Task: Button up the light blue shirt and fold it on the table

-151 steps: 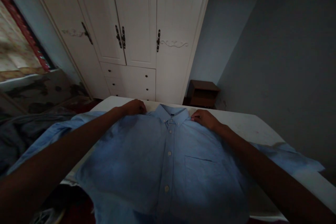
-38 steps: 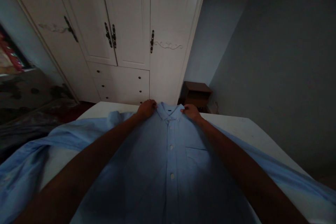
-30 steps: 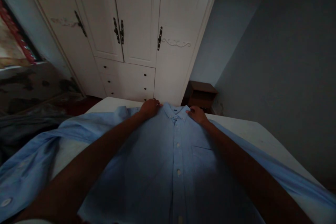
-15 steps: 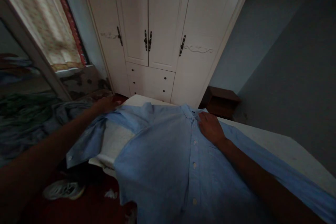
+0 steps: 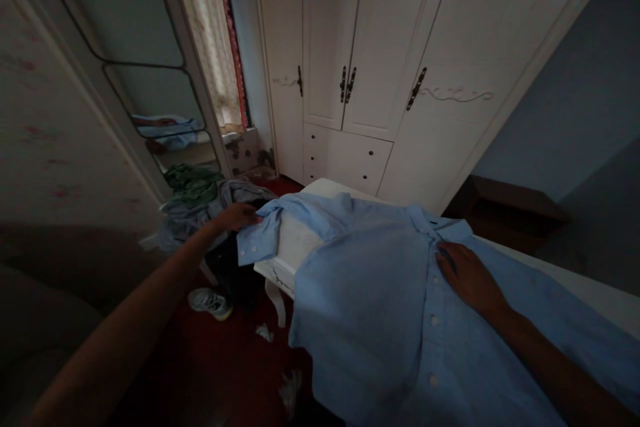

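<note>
A light blue button-up shirt [image 5: 360,280] lies front up across a white table, its lower part hanging over the near edge. My left hand [image 5: 240,215] is closed on the sleeve at the left, near the cuff [image 5: 257,245], which droops past the table's end. My right hand [image 5: 473,277] rests on the shirt's front just below the collar [image 5: 425,219], its fingers bent around a bit of cloth beside the button placket. The other sleeve stretches away to the right, partly behind my right forearm.
The white table [image 5: 300,247] has a curved leg at its left end. Green and grey clothes [image 5: 193,190] are heaped beyond my left hand, before a mirror [image 5: 155,93]. A sneaker [image 5: 210,303] lies on the red floor. A white wardrobe [image 5: 370,100] and a brown cabinet [image 5: 520,197] stand behind.
The view has swung left, bringing in more of the mirror and floor. My left hand has drawn the sleeve up and outward, straightening it. My right hand stays near the collar.
</note>
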Motion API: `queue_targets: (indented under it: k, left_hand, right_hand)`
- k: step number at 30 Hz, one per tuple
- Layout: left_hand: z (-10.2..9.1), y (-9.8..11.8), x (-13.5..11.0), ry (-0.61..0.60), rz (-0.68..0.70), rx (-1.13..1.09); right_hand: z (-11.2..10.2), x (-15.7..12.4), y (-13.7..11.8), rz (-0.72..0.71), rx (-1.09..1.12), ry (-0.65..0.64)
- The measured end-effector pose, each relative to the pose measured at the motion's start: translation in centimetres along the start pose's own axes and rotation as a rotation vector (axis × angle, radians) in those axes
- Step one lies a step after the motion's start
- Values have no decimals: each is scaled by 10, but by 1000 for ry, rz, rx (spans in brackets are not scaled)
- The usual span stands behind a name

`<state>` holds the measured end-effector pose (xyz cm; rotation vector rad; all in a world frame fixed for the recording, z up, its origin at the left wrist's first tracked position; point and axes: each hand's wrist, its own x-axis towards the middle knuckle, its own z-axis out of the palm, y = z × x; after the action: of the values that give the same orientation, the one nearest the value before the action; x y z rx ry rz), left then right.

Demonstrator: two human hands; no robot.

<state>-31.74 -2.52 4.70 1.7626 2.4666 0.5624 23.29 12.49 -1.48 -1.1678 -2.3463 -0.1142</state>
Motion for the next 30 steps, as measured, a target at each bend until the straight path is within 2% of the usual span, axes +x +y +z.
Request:
queue_targets:
  k: [2, 4, 8, 10, 12, 15, 18, 22, 24, 26, 27, 30]
  left_hand:
    - [0, 8, -3, -4, -26, -5]
    - [-5, 20, -7, 63, -53, 3]
    - [-27, 55, -19, 436, -42, 51]
    - [-41, 78, -23, 615, 31, 53]
    - [-53, 105, -24, 721, 121, 22]
    - [-65, 153, -21, 757, 278, -27]
    - [-63, 210, -22, 675, 550, -27]
    - [-37, 288, -46, 556, 1001, -2]
    - [-14, 319, -68, 528, 1251, 26]
    - [13, 342, -93, 458, 1452, 75]
    - [28, 351, -104, 425, 1496, 62]
    - [69, 367, -134, 321, 1537, 22]
  right_hand:
    - [-1, 0, 0, 0, -2, -11]
    - [-1, 0, 1, -4, -6, -17]
    - [2, -1, 3, -15, -10, 1]
    - [2, -1, 2, -25, -6, 20]
    - [1, -1, 0, -26, -5, 32]
    - [-5, 1, -6, -15, -17, 25]
    - [-14, -1, -14, -30, -25, -5]
    - [-36, -17, -28, -89, 98, 0]
    - [-53, -29, -37, -25, 253, 63]
    - [-71, -41, -45, 148, 461, 85]
    - [-80, -47, -49, 262, 582, 53]
    - [-105, -62, -55, 579, 974, -219]
